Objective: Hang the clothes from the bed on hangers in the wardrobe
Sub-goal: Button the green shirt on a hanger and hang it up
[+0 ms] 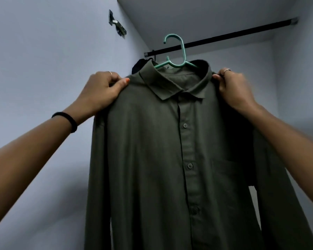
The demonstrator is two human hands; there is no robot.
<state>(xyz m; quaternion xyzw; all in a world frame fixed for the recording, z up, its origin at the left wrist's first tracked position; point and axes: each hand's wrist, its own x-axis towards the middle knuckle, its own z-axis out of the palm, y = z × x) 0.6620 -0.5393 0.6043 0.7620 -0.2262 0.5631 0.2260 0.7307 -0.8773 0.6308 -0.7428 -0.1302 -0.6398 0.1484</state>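
- The left hand (pixel 105 87), left of centre in the frame, pinches the shoulder of an olive button-up shirt (pixel 179 150), thumb on top and fingers curled behind the cloth.
- The right hand (pixel 233 87), right of centre, grips the opposite shoulder the same way, fingers folded round the seam.
- Holding both shoulders likely keeps the shirt spread and level on its teal hanger (pixel 177 53), so the hook stays upright and free to catch.
- The hook rises from the collar in the upper middle; it overlaps the black rail (pixel 233 34) in the picture, but whether it rests on the rail cannot be told.
- The wardrobe (pixel 206 13) is open, white-walled, with the rail running from centre to upper right.
- Inside, a dark garment (pixel 141 66) already hangs at the rail's left end, just behind the shirt's collar; a metal hinge (pixel 117 22) sits on the side wall at upper left.
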